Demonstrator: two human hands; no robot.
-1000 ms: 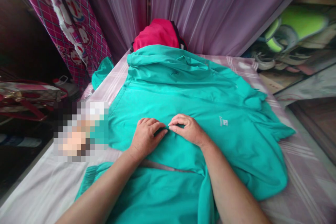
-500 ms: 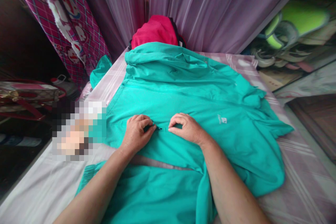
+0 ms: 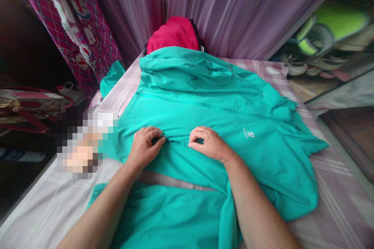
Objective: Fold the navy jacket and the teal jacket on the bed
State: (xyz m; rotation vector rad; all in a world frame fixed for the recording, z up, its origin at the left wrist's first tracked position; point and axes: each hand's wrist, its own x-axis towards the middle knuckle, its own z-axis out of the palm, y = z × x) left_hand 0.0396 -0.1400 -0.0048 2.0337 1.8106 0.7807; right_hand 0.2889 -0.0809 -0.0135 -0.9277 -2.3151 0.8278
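Note:
A turquoise jacket (image 3: 187, 109) lies spread out, with a small white logo (image 3: 249, 134) on its chest. A short dark zipper (image 3: 175, 141) shows in its front panel, between my two hands. My left hand (image 3: 147, 144) is closed in a pinch at the zipper's left end, on what looks like the zipper pull; the fingertips partly hide it. At the zipper's right end, my right hand (image 3: 209, 142) pinches the jacket fabric between thumb and forefinger. One turquoise sleeve (image 3: 175, 214) stretches across the front, below my hands.
The jacket rests on a bed with a pale checked sheet (image 3: 336, 179). Behind it sit a red cloth item (image 3: 173, 35) and a purple curtain (image 3: 233, 11). Shelves with shoes (image 3: 295, 64) stand at right. A patterned bag (image 3: 35, 103) is at left, beside a blurred-out patch.
My left hand has moved left along the zipper, and a longer dark stretch now shows between the hands. My right hand stays pinched in nearly the same place.

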